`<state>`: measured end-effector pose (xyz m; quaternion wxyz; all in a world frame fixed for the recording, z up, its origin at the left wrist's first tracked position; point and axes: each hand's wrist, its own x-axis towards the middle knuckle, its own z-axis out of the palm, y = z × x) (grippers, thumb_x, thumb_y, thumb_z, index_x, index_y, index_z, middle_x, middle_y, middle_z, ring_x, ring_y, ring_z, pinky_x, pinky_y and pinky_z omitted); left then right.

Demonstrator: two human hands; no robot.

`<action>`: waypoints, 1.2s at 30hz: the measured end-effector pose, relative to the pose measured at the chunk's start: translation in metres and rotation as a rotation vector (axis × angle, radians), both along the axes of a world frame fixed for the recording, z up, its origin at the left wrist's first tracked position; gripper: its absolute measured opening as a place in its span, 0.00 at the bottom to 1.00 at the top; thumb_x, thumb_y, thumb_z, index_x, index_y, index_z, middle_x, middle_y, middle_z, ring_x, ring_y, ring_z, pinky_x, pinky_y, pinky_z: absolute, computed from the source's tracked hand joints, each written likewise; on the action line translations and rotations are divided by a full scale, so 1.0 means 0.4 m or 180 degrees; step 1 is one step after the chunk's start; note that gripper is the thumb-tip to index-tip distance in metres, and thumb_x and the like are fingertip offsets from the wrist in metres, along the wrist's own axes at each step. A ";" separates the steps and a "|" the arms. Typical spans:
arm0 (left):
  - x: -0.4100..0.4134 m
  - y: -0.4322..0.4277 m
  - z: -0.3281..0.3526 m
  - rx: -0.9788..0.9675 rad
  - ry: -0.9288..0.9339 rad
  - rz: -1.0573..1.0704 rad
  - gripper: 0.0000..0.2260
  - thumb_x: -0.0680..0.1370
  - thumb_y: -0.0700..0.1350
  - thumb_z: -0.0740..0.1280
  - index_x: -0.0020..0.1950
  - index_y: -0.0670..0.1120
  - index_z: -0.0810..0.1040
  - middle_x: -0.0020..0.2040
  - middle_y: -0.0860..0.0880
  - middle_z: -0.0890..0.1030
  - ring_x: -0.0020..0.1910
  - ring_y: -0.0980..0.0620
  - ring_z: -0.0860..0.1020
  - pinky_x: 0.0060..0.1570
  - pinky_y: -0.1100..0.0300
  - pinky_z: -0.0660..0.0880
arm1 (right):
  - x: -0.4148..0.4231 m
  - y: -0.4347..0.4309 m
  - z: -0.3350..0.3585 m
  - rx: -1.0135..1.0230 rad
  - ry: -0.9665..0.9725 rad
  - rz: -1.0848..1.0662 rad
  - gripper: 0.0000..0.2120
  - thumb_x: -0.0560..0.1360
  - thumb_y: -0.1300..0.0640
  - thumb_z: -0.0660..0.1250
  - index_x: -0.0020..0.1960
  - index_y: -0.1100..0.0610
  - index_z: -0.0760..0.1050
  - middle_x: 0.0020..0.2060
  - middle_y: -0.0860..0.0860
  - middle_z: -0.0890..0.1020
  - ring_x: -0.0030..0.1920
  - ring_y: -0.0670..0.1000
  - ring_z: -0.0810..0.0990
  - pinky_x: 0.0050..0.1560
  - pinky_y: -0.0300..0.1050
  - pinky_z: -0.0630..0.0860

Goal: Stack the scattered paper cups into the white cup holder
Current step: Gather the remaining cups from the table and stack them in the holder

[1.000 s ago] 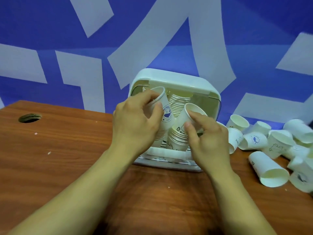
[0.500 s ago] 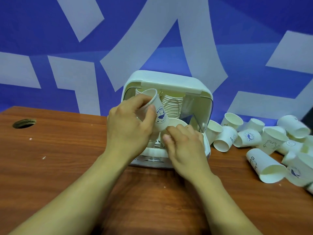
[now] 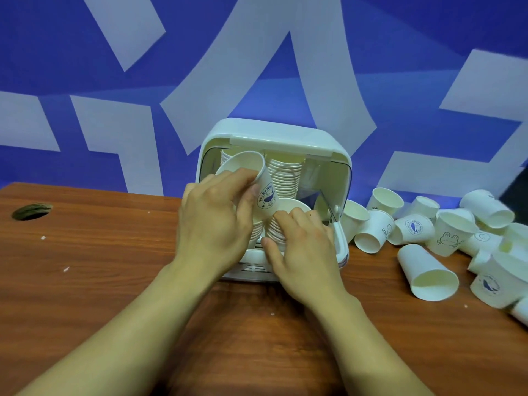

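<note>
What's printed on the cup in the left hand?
A dark blue whale logo on the white cup, seen in the head view.

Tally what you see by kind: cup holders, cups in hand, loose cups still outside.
Cup holder: 1
Cup held in the left hand: 1
Loose cups at the right: at least 10; the pile overlaps and runs off the frame edge
Total: at least 12
</note>
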<state>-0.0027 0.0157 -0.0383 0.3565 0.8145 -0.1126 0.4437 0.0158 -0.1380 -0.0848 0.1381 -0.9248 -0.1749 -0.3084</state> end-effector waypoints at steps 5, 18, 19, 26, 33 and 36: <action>0.002 0.004 -0.005 0.0388 0.0066 0.0249 0.06 0.79 0.47 0.63 0.49 0.50 0.80 0.38 0.51 0.79 0.39 0.44 0.74 0.40 0.48 0.69 | 0.000 0.001 0.000 0.0080 0.0042 0.0006 0.18 0.72 0.45 0.64 0.59 0.50 0.74 0.45 0.48 0.75 0.51 0.55 0.72 0.46 0.52 0.69; 0.023 0.008 -0.049 0.1669 0.1444 0.0246 0.16 0.82 0.57 0.48 0.39 0.53 0.67 0.36 0.54 0.72 0.45 0.50 0.70 0.50 0.51 0.63 | -0.001 0.003 0.006 0.0138 0.0135 -0.0006 0.17 0.72 0.45 0.63 0.59 0.49 0.74 0.46 0.47 0.75 0.52 0.54 0.71 0.46 0.52 0.71; 0.022 0.005 -0.048 0.1751 0.1531 0.0294 0.16 0.81 0.59 0.48 0.39 0.53 0.66 0.36 0.54 0.71 0.46 0.51 0.70 0.51 0.51 0.63 | -0.002 0.004 0.006 0.0151 0.0133 -0.0005 0.17 0.72 0.45 0.63 0.59 0.49 0.74 0.46 0.47 0.75 0.52 0.54 0.72 0.46 0.52 0.71; 0.013 -0.004 -0.043 0.2012 0.1624 0.0417 0.13 0.79 0.63 0.54 0.43 0.55 0.63 0.40 0.54 0.67 0.52 0.50 0.71 0.53 0.52 0.62 | -0.004 0.005 0.003 0.0190 0.0059 0.0009 0.17 0.71 0.49 0.64 0.59 0.52 0.75 0.45 0.49 0.75 0.50 0.55 0.71 0.45 0.52 0.69; 0.001 -0.030 -0.069 0.1381 0.1156 0.0615 0.13 0.75 0.59 0.59 0.51 0.55 0.77 0.47 0.54 0.77 0.51 0.48 0.75 0.52 0.50 0.63 | -0.023 -0.001 0.017 0.0320 0.0171 0.0195 0.18 0.72 0.48 0.64 0.62 0.50 0.75 0.51 0.48 0.76 0.55 0.53 0.72 0.53 0.54 0.70; -0.019 -0.047 -0.067 0.0890 0.0687 0.0682 0.12 0.74 0.56 0.62 0.54 0.55 0.79 0.49 0.54 0.77 0.51 0.48 0.75 0.55 0.49 0.61 | -0.044 -0.016 0.073 0.0654 0.0153 0.0292 0.20 0.73 0.47 0.66 0.64 0.48 0.75 0.55 0.46 0.76 0.59 0.52 0.72 0.60 0.56 0.68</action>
